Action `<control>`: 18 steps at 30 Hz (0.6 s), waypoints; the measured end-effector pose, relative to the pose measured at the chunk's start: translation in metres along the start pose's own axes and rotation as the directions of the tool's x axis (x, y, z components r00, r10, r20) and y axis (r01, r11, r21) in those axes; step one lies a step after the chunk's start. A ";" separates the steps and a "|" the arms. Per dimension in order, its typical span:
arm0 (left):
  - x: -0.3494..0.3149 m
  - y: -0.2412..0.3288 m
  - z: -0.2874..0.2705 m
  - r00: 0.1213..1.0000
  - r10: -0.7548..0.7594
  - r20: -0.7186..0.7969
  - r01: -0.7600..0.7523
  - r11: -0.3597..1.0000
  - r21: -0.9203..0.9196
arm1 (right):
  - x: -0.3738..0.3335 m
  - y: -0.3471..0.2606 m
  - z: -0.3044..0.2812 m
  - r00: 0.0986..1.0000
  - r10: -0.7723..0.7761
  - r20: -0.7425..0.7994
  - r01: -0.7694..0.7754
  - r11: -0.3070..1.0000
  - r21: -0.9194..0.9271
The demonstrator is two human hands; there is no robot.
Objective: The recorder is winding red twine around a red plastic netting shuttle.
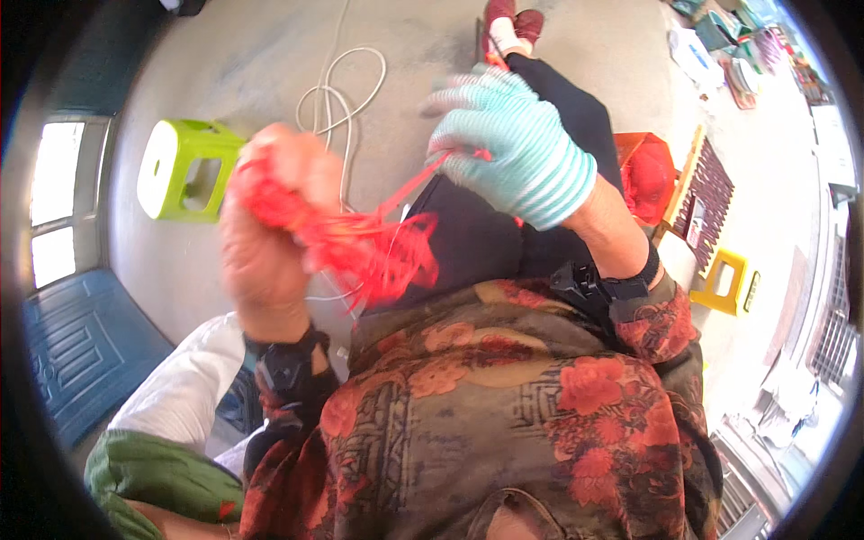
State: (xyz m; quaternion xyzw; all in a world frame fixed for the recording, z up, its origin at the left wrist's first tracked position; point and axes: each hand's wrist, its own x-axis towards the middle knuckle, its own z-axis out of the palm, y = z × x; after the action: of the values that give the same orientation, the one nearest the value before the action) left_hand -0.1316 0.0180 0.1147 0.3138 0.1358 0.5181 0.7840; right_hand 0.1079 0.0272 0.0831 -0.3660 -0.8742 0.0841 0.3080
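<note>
My bare left hand (259,256) is closed around a loose, tangled bundle of red string (369,252), thin and mesh-like. The free end of the bundle hangs out to the right, over my dark trousers. On my right hand (517,148) is a teal-and-white striped knitted glove. A red strand runs taut from the bundle up to this hand, pinched between the gloved thumb and fingers. Both hands are raised in front of me and somewhat blurred by motion. Dark straps with small devices circle both wrists.
A lime-green plastic stool (184,171) stands at the left, near a looped pale cable (355,103) on the floor. On the right are a red bag (646,175), a slatted wooden rack (706,193) and a yellow stool (723,279). Another person's white-trousered leg (193,373) is close at my left.
</note>
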 end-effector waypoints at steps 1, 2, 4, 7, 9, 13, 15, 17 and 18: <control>-0.007 0.009 0.003 0.993 0.054 -0.108 -0.062 0.996 -0.071 | -0.001 -0.004 -0.005 1.000 -0.006 0.004 0.006 1.000 -0.013; -0.015 0.019 0.006 0.970 0.098 -0.221 -0.130 0.982 -0.134 | -0.004 -0.007 -0.010 0.958 0.286 -0.030 -0.252 0.887 0.386; -0.019 0.043 0.005 1.000 0.026 -0.005 -0.026 0.986 -0.164 | -0.015 -0.003 -0.018 0.812 0.576 -0.092 -0.299 0.546 0.782; -0.019 0.076 0.012 0.955 -0.099 0.281 0.129 0.987 -0.092 | -0.009 -0.017 -0.020 0.930 0.354 -0.099 -0.328 0.921 0.209; -0.019 0.076 0.019 0.907 -0.173 0.383 0.198 0.980 -0.026 | 0.001 -0.019 0.000 0.999 0.051 0.006 -0.050 0.986 -0.159; -0.029 0.055 0.003 0.953 0.224 0.204 -0.207 0.973 -0.103 | 0.002 -0.021 -0.025 0.866 0.468 0.175 -0.471 0.644 0.603; -0.019 0.042 -0.023 0.862 0.309 -0.402 -0.025 0.817 0.576 | -0.012 -0.006 -0.044 0.807 0.509 0.299 -0.504 0.329 0.798; -0.001 0.009 -0.046 0.952 0.007 -0.306 0.164 0.832 0.530 | -0.030 0.000 -0.026 0.819 0.538 0.197 -0.335 0.170 0.927; 0.004 -0.010 -0.043 0.947 -0.074 -0.311 0.241 0.804 0.543 | -0.037 0.000 -0.020 0.820 0.535 0.204 -0.339 0.166 0.926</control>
State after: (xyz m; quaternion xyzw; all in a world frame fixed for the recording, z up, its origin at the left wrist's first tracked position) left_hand -0.1458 0.0337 0.0756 0.4477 0.4188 0.4236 0.6669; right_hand 0.1406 0.0002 0.0816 -0.3585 -0.4833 0.6267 0.4951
